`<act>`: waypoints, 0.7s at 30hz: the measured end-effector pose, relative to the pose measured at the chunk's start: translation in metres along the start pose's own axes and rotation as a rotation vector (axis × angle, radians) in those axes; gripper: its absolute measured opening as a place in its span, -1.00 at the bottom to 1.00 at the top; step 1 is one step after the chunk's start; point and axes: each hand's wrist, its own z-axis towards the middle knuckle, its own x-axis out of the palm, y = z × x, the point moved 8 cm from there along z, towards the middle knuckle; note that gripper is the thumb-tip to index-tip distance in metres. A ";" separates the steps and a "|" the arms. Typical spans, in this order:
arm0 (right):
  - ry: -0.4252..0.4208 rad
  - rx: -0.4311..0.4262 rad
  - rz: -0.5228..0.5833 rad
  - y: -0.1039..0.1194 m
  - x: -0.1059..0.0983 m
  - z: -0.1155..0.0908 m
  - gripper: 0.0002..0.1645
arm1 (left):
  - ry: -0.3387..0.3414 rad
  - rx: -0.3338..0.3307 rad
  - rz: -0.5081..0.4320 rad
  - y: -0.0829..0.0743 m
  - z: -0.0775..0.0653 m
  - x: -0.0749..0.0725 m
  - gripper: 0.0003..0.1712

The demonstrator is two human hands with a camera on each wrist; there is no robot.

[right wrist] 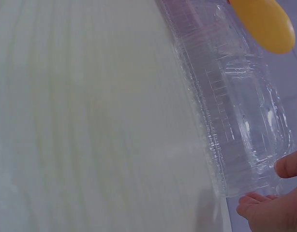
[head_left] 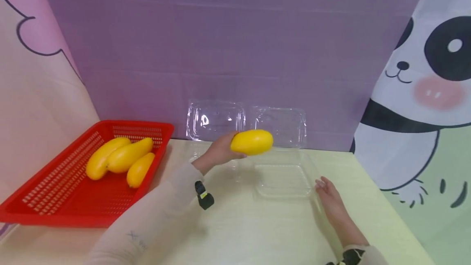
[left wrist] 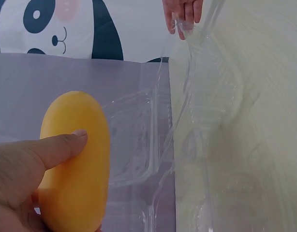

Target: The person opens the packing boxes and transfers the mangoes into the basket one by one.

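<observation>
My left hand point(head_left: 222, 148) grips a yellow mango point(head_left: 254, 142) in the air, above the back of the table. In the left wrist view the thumb lies across the near side of the mango point(left wrist: 76, 164). Below and right of it sits a clear plastic container point(head_left: 283, 194), its lid point(head_left: 281, 128) raised against the purple backdrop. At that container's right edge is my right hand point(head_left: 333, 201); in the right wrist view its thumb point(right wrist: 289, 165) and fingers stand either side of the container's corner. Nothing shows inside this container.
A red basket point(head_left: 70, 218) with several yellow mangoes point(head_left: 128, 156) stands on the left. A second clear container with its lid raised point(head_left: 216, 120) sits beside the first, partly behind my left hand. The purple backdrop point(head_left: 235, 44) rises at the table's back edge.
</observation>
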 end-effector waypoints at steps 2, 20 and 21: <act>0.004 0.005 -0.002 0.000 -0.001 0.001 -0.30 | -0.011 0.001 0.002 0.003 -0.003 -0.008 -0.22; 0.019 0.011 0.003 0.000 -0.001 0.004 -0.30 | -0.043 -0.207 -0.050 0.051 -0.044 -0.081 -0.12; 0.019 0.010 -0.005 0.000 -0.002 0.004 -0.30 | -0.050 -0.222 -0.048 0.053 -0.046 -0.085 -0.11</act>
